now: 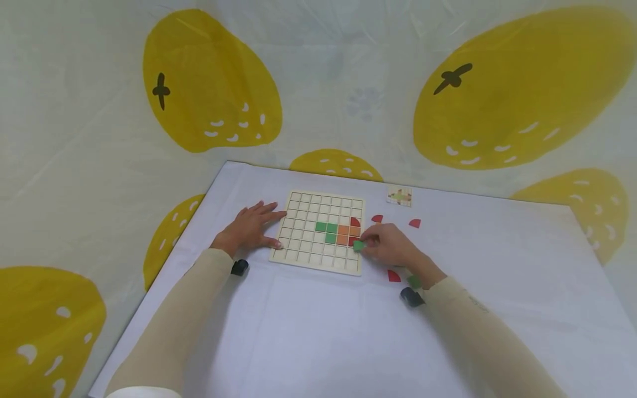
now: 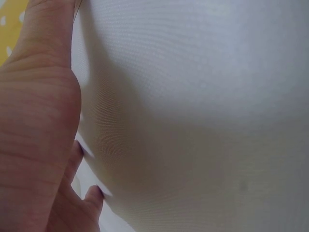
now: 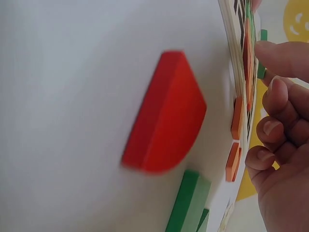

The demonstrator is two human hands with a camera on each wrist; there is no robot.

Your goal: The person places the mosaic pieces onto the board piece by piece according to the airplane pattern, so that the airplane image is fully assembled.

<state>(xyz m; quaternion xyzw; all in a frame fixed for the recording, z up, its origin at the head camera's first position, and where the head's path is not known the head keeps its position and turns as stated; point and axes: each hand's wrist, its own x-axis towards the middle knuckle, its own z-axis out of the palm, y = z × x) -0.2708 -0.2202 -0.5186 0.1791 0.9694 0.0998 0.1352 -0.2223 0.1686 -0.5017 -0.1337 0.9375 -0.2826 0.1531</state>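
Observation:
A wooden grid board (image 1: 304, 250) lies on the white table. My left hand (image 1: 250, 228) has its fingers spread over the board's left edge; the left wrist view shows mostly palm (image 2: 36, 130) and sleeve. At the right edge, my right hand (image 1: 393, 247) pinches a green square tile (image 1: 358, 246) between thumb and forefinger, also visible in the right wrist view as a thin green tile (image 3: 262, 53). The held tile overlaps a red piece (image 1: 353, 241) in the head view. Other green tiles (image 1: 320, 226), orange tiles (image 1: 343, 230) and a red quarter-circle (image 1: 355, 221) sit in the grid.
Loose red quarter-circles lie right of the board, one (image 1: 415, 223) farther off and another (image 1: 394, 276) below my right hand. A green piece (image 1: 413, 282) is near the right wrist. A small pattern card (image 1: 400, 196) lies at the back, before a fruit-patterned cloth (image 1: 348, 72).

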